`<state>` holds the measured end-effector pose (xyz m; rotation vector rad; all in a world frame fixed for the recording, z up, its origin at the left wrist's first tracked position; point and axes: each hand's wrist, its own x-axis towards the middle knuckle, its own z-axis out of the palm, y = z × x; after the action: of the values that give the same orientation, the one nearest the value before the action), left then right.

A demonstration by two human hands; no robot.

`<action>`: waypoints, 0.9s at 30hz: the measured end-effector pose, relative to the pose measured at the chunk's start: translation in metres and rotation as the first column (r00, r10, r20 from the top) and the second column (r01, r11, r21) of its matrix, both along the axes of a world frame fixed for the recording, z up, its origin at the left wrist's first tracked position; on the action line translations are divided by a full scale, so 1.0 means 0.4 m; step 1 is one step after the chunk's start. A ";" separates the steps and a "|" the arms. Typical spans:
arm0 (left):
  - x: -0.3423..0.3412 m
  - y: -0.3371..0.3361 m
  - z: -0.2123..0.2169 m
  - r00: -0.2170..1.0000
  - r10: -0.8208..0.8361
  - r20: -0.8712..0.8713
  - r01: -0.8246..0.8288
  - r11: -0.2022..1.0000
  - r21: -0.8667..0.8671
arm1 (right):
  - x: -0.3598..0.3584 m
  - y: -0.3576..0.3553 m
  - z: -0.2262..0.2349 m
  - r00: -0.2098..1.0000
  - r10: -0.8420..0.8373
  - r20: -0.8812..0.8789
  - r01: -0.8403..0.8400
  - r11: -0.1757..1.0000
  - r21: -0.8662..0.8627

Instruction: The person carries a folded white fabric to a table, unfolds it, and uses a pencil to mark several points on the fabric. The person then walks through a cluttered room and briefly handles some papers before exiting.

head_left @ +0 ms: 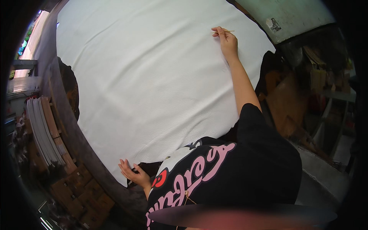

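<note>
A large white leather hide [153,76] with a grained surface and several soft creases lies spread out before me. Over its far right part, my right hand [226,40] pinches a thin yellowish stick [231,31], like a slim pen, between thumb and fingers. Whether the stick's tip touches the leather I cannot tell. At the near left corner of the hide, my left hand [135,175] rests by the edge with its fingers spread, holding nothing. My right arm reaches out across the leather.
Dark table surface [69,86] shows along the hide's left side. Below it at the left stand upright pale boards [42,130] and stacked brown cartons [82,195]. A pale greenish panel [291,19] borders the far right, with cluttered shelving [322,76] beyond my right arm.
</note>
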<state>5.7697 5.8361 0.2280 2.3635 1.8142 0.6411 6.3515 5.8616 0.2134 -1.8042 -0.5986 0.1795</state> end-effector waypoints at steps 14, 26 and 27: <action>-0.003 -0.002 -0.003 1.000 -0.001 -0.010 0.001 1.000 -0.015 | 0.094 -0.026 -0.034 0.963 -0.029 0.269 0.056 0.994 -0.093; -0.028 0.001 -0.026 0.999 -0.020 -0.043 0.021 0.999 0.028 | 0.239 -0.238 -0.040 0.894 -0.448 -0.013 0.434 0.857 0.279; -0.032 -0.001 -0.028 0.998 -0.028 -0.051 0.030 0.999 0.041 | 0.270 -0.271 -0.039 0.859 -0.511 -0.045 0.501 0.817 0.285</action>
<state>5.7570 5.8357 0.2167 2.4503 1.7997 0.6278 6.4594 5.7533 0.1979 -1.6187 -0.1353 -0.2926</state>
